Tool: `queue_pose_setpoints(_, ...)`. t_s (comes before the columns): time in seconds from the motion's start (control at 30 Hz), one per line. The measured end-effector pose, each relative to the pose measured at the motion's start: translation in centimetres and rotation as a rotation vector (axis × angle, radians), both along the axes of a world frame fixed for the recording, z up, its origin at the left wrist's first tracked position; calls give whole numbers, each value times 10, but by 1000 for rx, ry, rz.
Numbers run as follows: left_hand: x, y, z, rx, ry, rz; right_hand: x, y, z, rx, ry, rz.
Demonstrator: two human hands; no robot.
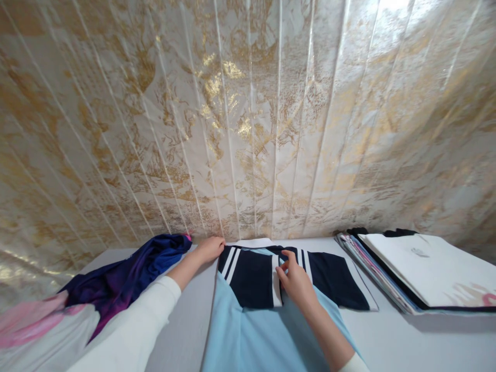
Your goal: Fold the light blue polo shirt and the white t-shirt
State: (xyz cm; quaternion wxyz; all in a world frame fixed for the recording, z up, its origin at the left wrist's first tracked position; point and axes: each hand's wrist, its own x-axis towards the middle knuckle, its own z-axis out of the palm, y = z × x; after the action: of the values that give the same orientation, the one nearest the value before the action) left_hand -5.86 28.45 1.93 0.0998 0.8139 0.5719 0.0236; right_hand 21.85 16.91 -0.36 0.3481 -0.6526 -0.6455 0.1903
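A light blue T-shirt point(263, 336) with navy sleeves and white stripes lies spread on the table in front of me. Its left sleeve point(251, 279) is folded inward over the body, while the right sleeve point(339, 279) sticks out to the side. My left hand point(209, 249) is closed at the shirt's upper left corner, fingertips against the fabric. Over the middle of the shirt, my right hand point(297, 281) has its thumb and fingers apart beside the white cuff of the folded sleeve. Whether it touches the cloth I cannot tell.
To the right is a stack of folded garments point(422, 268), a white printed one on top. A crumpled purple and blue garment point(132, 279) lies at the left, with a pink and white one point(46, 330) near it. A gold-patterned curtain point(248, 129) hangs behind the table point(186, 330).
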Motion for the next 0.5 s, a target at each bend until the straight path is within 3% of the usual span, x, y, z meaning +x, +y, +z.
queue_pose_setpoints(0.1, 7, -4, -1, 20, 48, 58, 4, 3, -9, -21, -3, 36)
queue_pose_setpoints(0.27, 12, -13, 2, 49, 65, 89, -1, 1, -2, 19, -4, 88)
queue_pose_setpoints(0.5, 24, -22, -3, 95, 60, 222, 0, 3, -10, 16, -40, 48)
